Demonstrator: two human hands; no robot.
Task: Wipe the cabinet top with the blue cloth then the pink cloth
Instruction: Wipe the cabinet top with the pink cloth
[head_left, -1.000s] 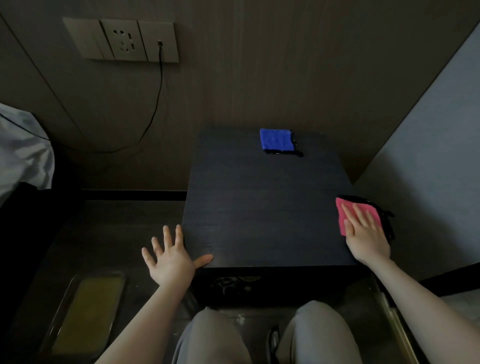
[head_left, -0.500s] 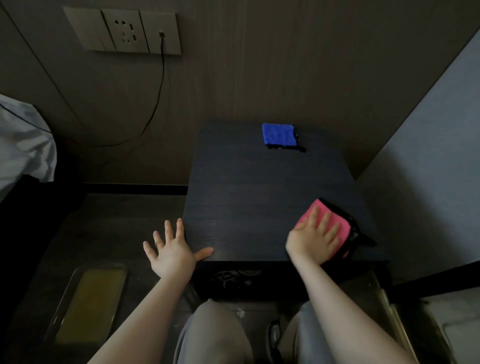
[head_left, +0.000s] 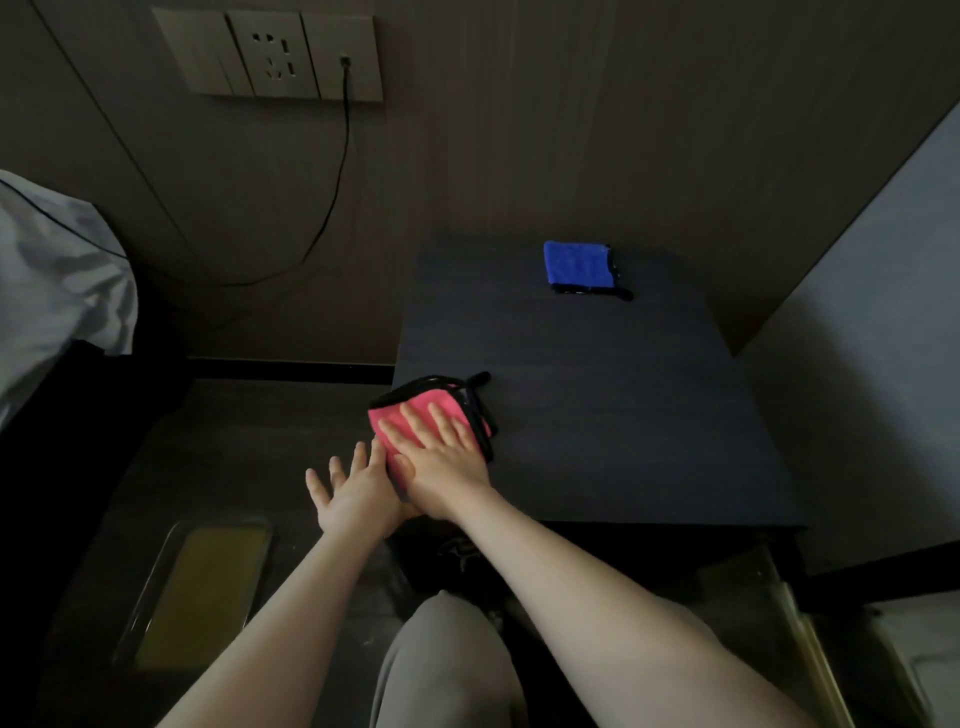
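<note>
The right hand (head_left: 445, 457) presses flat, fingers straight, on the folded pink cloth with black trim (head_left: 415, 415) at the near-left corner of the dark wooden cabinet top (head_left: 623, 415). The left hand (head_left: 353, 493) waits open beside it. To wipe well, I'd keep even pressure and sweep toward the folded blue cloth (head_left: 576, 264) at the far edge.

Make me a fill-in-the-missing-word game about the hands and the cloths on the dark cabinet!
1. The right hand presses flat on the ____ cloth.
2. The blue cloth lies near the ____ edge of the cabinet top, with no hand on it.
3. The left hand has its fingers spread and holds ____.
4. A black cable is plugged into the socket panel on the ____.

Missing words: pink; back; nothing; wall
</note>
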